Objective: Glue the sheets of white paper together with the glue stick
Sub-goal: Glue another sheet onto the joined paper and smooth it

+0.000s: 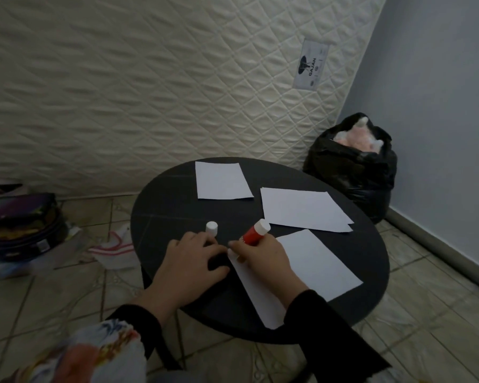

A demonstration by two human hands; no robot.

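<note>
Red glue stick (254, 234), black table (177, 205)

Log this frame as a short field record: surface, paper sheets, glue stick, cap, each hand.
surface: round black table
paper: three white spreads; far sheet, right sheets, apparently two stacked, near sheet
glue stick: red glue stick, tilted over the near sheet's corner
cap: white cap, upright on the table, off the stick
right hand: grips the glue stick
left hand: fingers flat on the table beside the cap
</note>
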